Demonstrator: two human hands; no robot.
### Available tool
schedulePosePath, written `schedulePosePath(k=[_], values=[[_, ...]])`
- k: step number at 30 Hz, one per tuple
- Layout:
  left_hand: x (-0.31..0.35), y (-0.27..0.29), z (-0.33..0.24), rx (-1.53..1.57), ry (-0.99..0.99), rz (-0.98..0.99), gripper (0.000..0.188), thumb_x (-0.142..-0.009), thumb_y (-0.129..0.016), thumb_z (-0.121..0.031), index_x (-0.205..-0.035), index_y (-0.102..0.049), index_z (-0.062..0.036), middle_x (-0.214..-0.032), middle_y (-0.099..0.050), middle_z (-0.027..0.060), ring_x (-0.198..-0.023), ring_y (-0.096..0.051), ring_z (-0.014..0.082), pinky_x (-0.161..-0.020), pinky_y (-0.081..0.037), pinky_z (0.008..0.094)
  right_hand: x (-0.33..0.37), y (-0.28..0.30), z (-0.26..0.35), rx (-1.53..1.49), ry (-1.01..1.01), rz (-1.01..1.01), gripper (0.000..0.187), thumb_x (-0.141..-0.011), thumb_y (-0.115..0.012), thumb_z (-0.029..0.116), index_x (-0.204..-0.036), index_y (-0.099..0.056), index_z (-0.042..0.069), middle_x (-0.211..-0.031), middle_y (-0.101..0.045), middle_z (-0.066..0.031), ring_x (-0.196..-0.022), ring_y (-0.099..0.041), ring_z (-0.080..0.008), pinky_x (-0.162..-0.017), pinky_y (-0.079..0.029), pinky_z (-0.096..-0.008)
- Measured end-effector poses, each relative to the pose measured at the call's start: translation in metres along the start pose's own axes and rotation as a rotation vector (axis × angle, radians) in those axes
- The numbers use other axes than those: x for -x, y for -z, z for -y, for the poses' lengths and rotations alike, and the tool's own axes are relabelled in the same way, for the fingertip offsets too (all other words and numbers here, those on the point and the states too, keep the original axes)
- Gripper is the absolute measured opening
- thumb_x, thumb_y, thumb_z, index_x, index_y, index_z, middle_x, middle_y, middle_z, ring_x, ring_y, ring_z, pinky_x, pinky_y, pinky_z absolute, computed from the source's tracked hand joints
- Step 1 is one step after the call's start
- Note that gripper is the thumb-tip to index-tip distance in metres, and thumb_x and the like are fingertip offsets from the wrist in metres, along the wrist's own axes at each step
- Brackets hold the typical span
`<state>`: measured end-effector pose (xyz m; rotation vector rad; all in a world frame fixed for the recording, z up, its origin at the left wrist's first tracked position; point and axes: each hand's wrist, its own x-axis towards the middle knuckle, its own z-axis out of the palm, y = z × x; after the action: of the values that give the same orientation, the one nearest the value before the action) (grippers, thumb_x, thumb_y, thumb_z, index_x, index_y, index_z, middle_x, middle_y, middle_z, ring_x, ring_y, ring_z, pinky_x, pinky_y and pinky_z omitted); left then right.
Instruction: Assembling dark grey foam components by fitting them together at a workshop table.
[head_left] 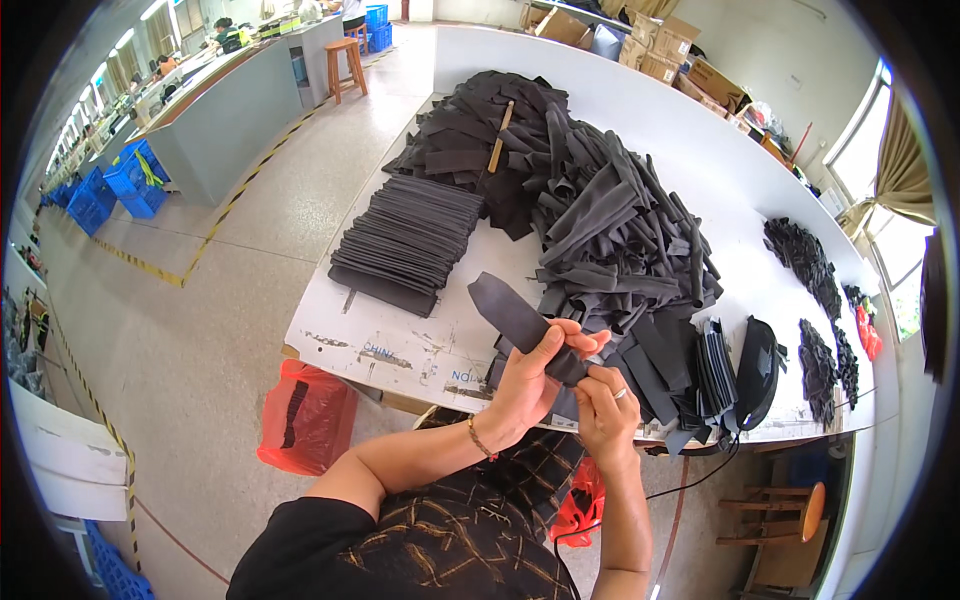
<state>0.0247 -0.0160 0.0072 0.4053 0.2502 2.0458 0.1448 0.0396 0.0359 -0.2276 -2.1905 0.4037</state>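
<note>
I hold one dark grey fabric strip above the near edge of the white table. My left hand grips the strip around its middle, thumb on top. My right hand, with a ring on one finger, pinches the strip's lower end. The strip's free end points up and to the left. A big loose heap of the same dark strips lies just beyond my hands. To the left of it sits a neat flat stack of strips.
A wooden stick lies on the far part of the heap. Small dark pieces and a black rounded item lie at the right. A red plastic bag hangs below the table's left corner. A wooden stool stands lower right.
</note>
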Motion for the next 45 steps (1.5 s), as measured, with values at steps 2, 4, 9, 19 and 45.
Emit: schedulePosePath(k=[2, 4, 9, 19, 45], values=[[0.000, 0.001, 0.001, -0.003, 0.006, -0.005, 0.026, -0.101, -0.054, -0.026, -0.111, -0.060, -0.0031, -0.100, -0.071, 0.0118, -0.119, -0.059, 0.0333, -0.108, -0.041, 0.0416, 0.001, -0.002, -0.001, -0.002, -0.004, 0.003, 0.019, -0.072, -0.068, -0.010, -0.086, -0.059, 0.000, -0.088, -0.060, -0.0124, -0.068, -0.059, -0.0293, -0.060, -0.049, -0.0362], [0.000, 0.000, 0.000, -0.005, 0.014, -0.008, 0.027, -0.100, -0.054, -0.026, -0.112, -0.059, -0.0029, -0.101, -0.071, 0.0118, -0.119, -0.059, 0.0326, -0.107, -0.042, 0.0412, 0.001, -0.002, -0.003, 0.010, -0.014, 0.009, 0.020, -0.071, -0.069, -0.010, -0.085, -0.059, 0.000, -0.088, -0.060, -0.0121, -0.069, -0.059, -0.0294, -0.060, -0.049, -0.0368], [-0.013, 0.005, -0.021, -0.125, 0.050, -0.105, 0.031, -0.098, -0.059, -0.027, -0.116, -0.060, -0.0017, -0.103, -0.070, 0.0092, -0.105, -0.065, 0.0241, -0.094, -0.052, 0.0367, 0.010, 0.005, -0.012, 0.098, 0.014, 0.021, 0.025, -0.066, -0.070, -0.011, -0.086, -0.059, 0.000, -0.090, -0.059, -0.0123, -0.073, -0.061, -0.0302, -0.060, -0.050, -0.0377], [-0.007, 0.047, -0.066, -0.429, -0.168, -0.165, 0.013, -0.092, -0.067, -0.009, -0.102, -0.068, -0.0007, -0.089, -0.071, 0.0050, -0.080, -0.069, 0.0129, -0.070, -0.058, 0.0276, 0.025, 0.012, -0.012, 0.203, 0.107, 0.035, 0.028, -0.062, -0.068, -0.011, -0.087, -0.061, -0.001, -0.100, -0.059, -0.0120, -0.079, -0.063, -0.0300, -0.062, -0.054, -0.0371], [-0.011, 0.020, -0.038, -0.248, -0.120, -0.138, 0.025, -0.097, -0.060, -0.020, -0.107, -0.064, 0.0019, -0.105, -0.069, 0.0181, -0.101, -0.067, 0.0324, -0.091, -0.055, 0.0397, 0.014, 0.003, 0.005, -0.782, -0.805, -0.542, 0.016, -0.095, -0.061, 0.008, -0.106, -0.060, -0.003, -0.105, -0.061, -0.0060, -0.082, -0.057, -0.0103, -0.075, -0.047, -0.0238]])
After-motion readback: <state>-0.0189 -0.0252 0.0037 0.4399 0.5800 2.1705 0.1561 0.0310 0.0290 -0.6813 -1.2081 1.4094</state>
